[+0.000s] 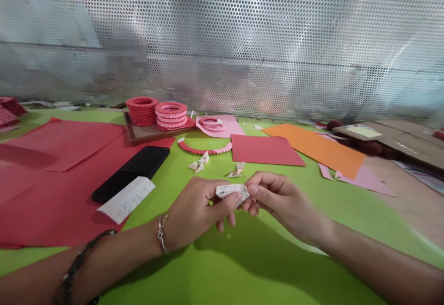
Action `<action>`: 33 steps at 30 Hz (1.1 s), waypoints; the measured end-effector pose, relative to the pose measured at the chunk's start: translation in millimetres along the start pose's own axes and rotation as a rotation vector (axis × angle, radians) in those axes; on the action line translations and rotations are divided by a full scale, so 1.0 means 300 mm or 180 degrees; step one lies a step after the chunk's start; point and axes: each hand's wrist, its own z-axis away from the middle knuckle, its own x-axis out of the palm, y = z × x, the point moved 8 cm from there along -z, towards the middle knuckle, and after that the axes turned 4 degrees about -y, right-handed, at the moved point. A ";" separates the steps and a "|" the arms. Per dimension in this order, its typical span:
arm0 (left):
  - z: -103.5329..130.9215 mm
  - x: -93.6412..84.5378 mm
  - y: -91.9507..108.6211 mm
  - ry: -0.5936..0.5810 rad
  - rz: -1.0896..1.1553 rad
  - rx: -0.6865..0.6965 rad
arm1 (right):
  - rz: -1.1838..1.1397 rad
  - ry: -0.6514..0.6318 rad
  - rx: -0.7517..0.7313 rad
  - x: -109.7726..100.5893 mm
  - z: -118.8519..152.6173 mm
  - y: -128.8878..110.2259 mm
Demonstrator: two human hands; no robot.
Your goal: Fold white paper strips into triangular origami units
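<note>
A small folded white paper [229, 189] with faint print is held between both hands, just above the green table surface. My left hand [204, 205] pinches its left and lower part, thumb on top. At its right end the thumb and fingers of my right hand [277, 198] are closed on it. Beyond the hands lie small folded paper pieces [199, 162], with more folded pieces [237, 170] to their right. A printed white paper strip [127, 198] overlaps the lower edge of a black phone [133, 171], left of my left hand.
Large red sheets [62, 180] cover the left side. A brown tray [138, 134] holds stacked red and pink rings [171, 115]. Behind my hands are a curved scalloped strip [204, 150], a red card [267, 149] and an orange sheet [319, 148]. A perforated metal panel [222, 41] stands behind.
</note>
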 end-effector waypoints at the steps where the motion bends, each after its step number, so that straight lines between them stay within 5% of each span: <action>1: 0.000 0.001 0.000 -0.0006 -0.0009 -0.0004 | 0.0120 0.0030 0.0002 0.001 0.001 -0.005; 14: -0.006 0.028 -0.019 -0.0201 0.0585 -0.0214 | 0.1624 0.0447 -0.0196 0.016 0.035 -0.061; 21: -0.011 0.029 -0.029 -0.0117 0.1472 -0.0367 | 0.2860 0.0681 -0.1069 0.037 0.067 -0.138; 27: -0.016 0.033 -0.046 -0.0186 0.1791 -0.0490 | 0.4098 0.0180 -0.2179 0.106 0.107 -0.162; 30: -0.021 0.036 -0.057 -0.0211 0.2019 -0.0490 | 0.4338 -0.0349 -0.2455 0.134 0.114 -0.145; 33: -0.021 0.039 -0.069 -0.0214 0.2150 -0.0583 | 0.4501 -0.0428 -0.2534 0.135 0.114 -0.147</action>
